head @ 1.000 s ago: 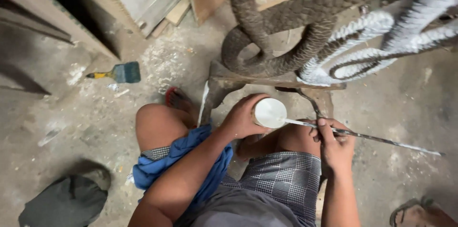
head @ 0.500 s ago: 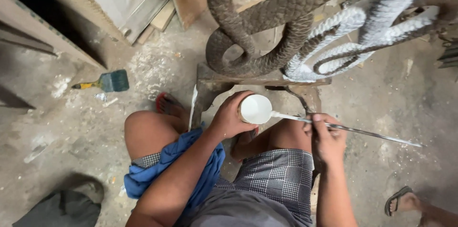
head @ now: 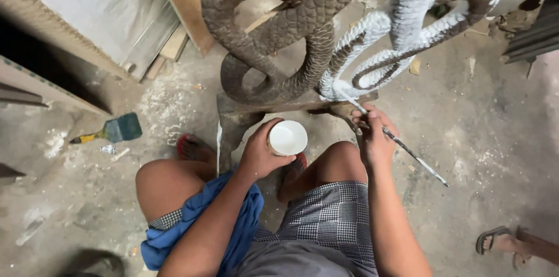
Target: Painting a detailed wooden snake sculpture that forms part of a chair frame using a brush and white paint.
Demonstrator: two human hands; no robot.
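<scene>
Left hand (head: pixel 260 152) grips white paint cup (head: pixel 287 138) over knees, right hand (head: pixel 372 137) pinches thin brush (head: pixel 402 146), tip on carved snake sculpture (head: pixel 326 26): right coils white-coated, left coils bare brown, so roughly half remains.

Left hand (head: pixel 261 152) gripping paint cup (head: pixel 287 138), right hand (head: pixel 374 134) (brush (head: pixel 402 146)) at sculpture (head: pixel 349 87)
</scene>
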